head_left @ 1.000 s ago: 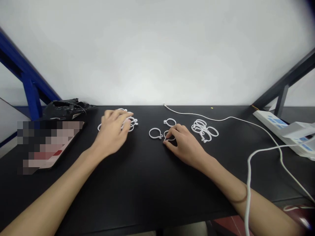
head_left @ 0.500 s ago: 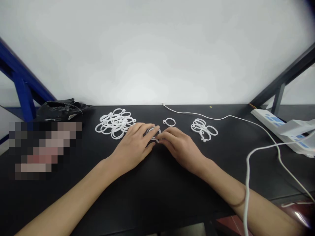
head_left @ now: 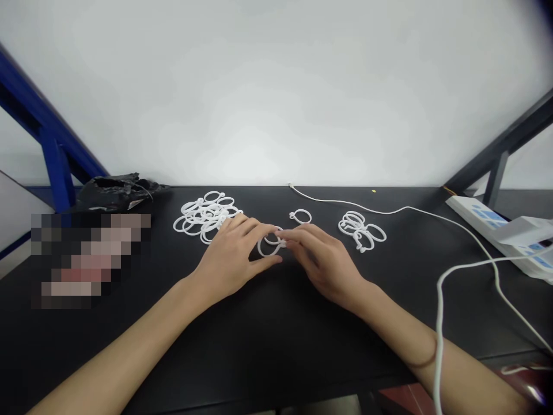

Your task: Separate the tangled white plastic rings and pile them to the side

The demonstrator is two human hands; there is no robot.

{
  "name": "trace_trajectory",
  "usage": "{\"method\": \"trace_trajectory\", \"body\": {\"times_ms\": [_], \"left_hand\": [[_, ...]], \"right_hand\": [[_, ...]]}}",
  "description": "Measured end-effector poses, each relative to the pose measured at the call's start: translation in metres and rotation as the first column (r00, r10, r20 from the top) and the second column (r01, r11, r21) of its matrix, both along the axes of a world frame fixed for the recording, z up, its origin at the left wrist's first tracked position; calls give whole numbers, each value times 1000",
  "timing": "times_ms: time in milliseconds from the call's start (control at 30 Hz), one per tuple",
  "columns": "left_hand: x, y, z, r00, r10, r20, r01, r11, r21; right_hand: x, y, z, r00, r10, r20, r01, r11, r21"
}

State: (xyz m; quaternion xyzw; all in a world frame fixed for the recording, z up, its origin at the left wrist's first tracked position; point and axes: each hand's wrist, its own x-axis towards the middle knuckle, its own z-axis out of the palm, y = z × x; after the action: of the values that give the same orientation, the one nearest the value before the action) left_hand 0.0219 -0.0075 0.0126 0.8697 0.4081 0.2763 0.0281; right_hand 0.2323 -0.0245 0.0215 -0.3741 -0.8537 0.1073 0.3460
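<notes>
White ring, frame centre: lies near flat over the black surface, long axis left-right; left hand and right hand each pinch one end.

On the black desk, the left grip and right grip meet fingertip to fingertip, both pinching one white ring just above the surface. A loose pile of rings lies just beyond the left grip, a single ring sits behind the fingers, and a smaller cluster lies to the right. A white cable crosses the desk toward a power strip; a crumpled black bag sits far left.
</notes>
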Motion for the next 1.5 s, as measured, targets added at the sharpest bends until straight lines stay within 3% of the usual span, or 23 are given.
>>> {"method": "trace_trajectory", "body": {"times_ms": [167, 400, 667, 800, 933, 1067, 1167, 1300, 1400, 1500], "left_hand": [[1, -2, 1, 998, -30, 61, 33, 999, -38], [2, -4, 2, 985, -168, 48, 171, 984, -50], [0, -3, 2, 978, -203, 40, 204, 978, -40], [0, -3, 3, 981, -191, 23, 192, 981, -24], [0, -2, 4, 995, -89, 40, 88, 996, 18], [-8, 6, 5, 988, 134, 73, -140, 986, 89], [-20, 18, 2, 936, 344, 78, -351, 929, 118], [-43, 36, -3, 828, 560, 34, -561, 827, 36], [-56, 44, -5, 772, 635, 7, -634, 772, -43], [-63, 48, -5, 776, 630, -29, -629, 772, -94]], "right_hand": [[-6, -2, 0, 990, 2, -139, -25, 986, -167], [-5, 0, 0, 976, 33, -215, -89, 963, -253], [-2, 2, 2, 965, 31, -260, -117, 938, -326], [-4, 1, 0, 969, -24, -247, -62, 940, -334], [-6, 2, -3, 976, -107, -190, 45, 951, -307], [-6, 5, -6, 989, -148, 1, 146, 974, -170], [-6, 8, -11, 973, -155, 173, 170, 982, -76], [-3, 11, -16, 937, -175, 301, 200, 978, -55], [0, 12, -16, 935, -164, 313, 197, 978, -74], [2, 12, -14, 937, -153, 315, 190, 978, -89]]}}
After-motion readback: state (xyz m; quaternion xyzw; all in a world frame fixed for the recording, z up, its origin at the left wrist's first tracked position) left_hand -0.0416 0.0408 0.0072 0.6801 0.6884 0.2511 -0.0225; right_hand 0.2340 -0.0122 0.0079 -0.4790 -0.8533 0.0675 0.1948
